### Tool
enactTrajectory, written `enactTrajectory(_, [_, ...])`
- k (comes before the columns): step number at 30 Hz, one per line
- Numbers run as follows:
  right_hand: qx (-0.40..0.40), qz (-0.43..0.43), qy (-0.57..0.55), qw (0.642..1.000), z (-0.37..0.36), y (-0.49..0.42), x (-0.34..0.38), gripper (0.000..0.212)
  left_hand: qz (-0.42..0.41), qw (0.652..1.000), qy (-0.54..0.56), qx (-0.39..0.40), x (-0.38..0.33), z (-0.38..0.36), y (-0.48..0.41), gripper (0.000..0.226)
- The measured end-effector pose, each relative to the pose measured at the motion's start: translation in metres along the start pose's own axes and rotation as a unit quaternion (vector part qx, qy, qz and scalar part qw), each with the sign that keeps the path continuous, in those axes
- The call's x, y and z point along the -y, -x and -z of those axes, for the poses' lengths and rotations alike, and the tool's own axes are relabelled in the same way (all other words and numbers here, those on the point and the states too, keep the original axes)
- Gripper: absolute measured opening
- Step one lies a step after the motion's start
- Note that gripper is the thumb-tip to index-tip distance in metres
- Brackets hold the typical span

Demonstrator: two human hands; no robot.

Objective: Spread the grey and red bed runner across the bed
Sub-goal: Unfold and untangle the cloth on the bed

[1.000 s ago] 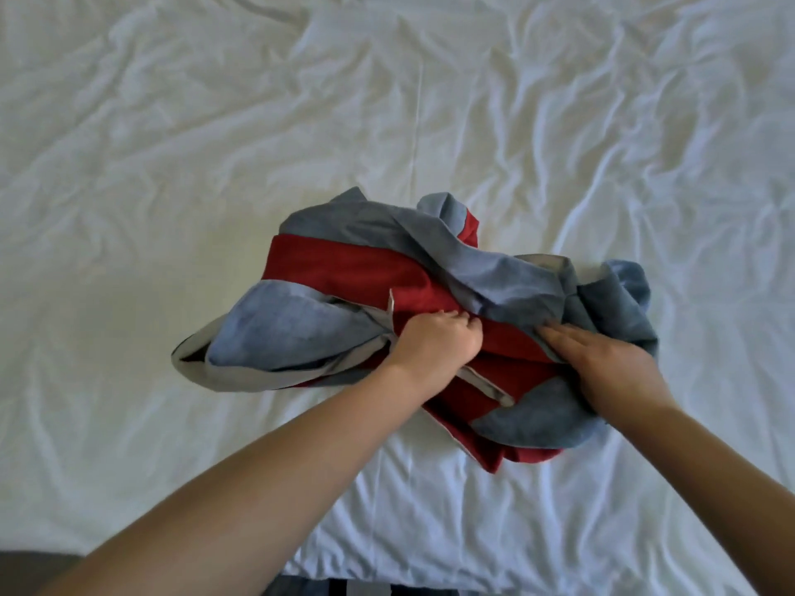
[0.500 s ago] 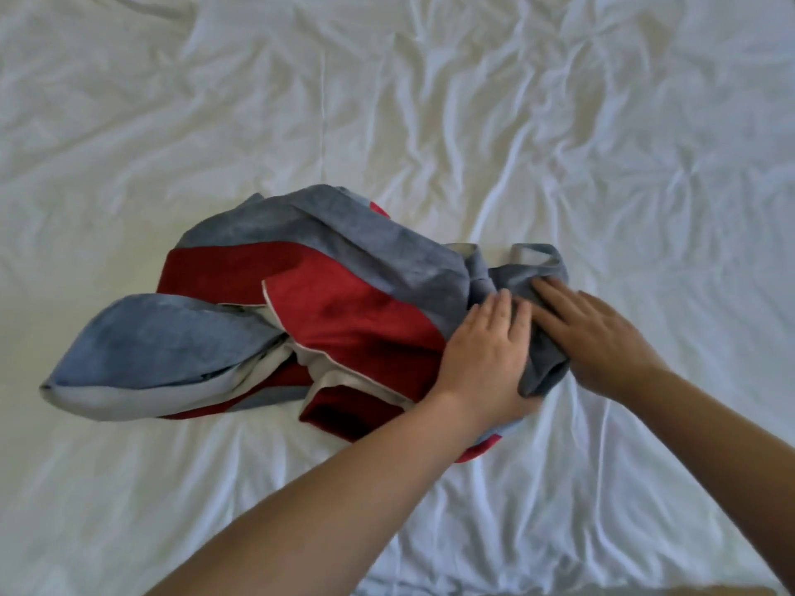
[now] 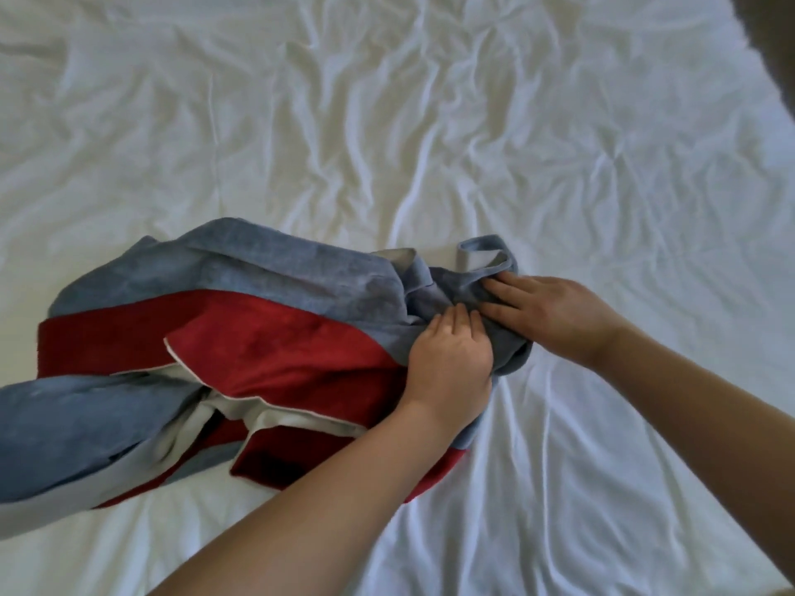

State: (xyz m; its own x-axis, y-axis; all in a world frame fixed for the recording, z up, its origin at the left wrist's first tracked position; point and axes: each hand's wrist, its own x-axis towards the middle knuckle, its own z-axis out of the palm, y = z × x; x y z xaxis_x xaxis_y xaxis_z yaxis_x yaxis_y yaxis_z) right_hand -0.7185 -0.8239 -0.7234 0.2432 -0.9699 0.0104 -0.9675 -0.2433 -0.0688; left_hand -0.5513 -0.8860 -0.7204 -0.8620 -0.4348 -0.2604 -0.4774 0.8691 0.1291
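A: Where is the runner point(image 3: 258, 333)?

B: It lies bunched on the bed point(image 3: 430, 122), from the picture's centre out toward 9 o'clock, where it runs off the frame edge. Grey folds sit on the far side, a red band crosses the middle, and pale lining shows along the near folds. A small grey loop stands up at its 2 o'clock end.

A: And the left hand point(image 3: 451, 359)?

B: Its forearm comes in from 7 o'clock and crosses over the near red fold. The hand is palm down on the runner's right end, fingers together and curled forward, their tips pressed into a grey crease. Whether they pinch the cloth or only press on it cannot be told; the fingertips are partly buried in the fold.

A: The right hand point(image 3: 555, 311)?

B: That arm enters from 4 o'clock, wrist nearly straight. The hand lies flat and mostly open, palm down, fingers stretched toward 9 o'clock onto the grey cloth just below the loop. It appears to rest on the fabric rather than grasp it, though the fingertips' hold is not clear.

A: How do the two hands stand to each other?

B: Close together; the left hand's fingertips nearly touch the right hand's fingers, with the right one lying at about 2 o'clock from the left. Both sit on the same grey end of the runner.

A: The sheet?

B: White and heavily creased all round.
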Motion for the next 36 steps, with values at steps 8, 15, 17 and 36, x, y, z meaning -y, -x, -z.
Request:
enactTrajectory(8, [0.113, -0.088, 0.089, 0.986, 0.038, 0.053, -0.066, 0.058, -0.064, 0.997, 0.038, -0.006, -0.062, 0.022, -0.065, 0.069])
enactTrajectory(15, [0.215, -0.175, 0.117, 0.954, 0.045, 0.045, -0.06, 0.059, -0.117, 0.99, 0.064, -0.045, -0.033, 0.037, -0.069, 0.075])
enactTrajectory(17, [0.225, -0.186, 0.094, 0.952, 0.052, 0.029, -0.055, 0.061, -0.108, 0.989, 0.077, -0.058, 0.004, 0.045, -0.055, 0.078])
enactTrajectory(36, [0.193, -0.067, -0.07, 0.976, 0.021, -0.297, 0.188, 0.094, 0.115, 0.991, 0.06, 0.032, 0.334, 0.043, 0.14, 0.083])
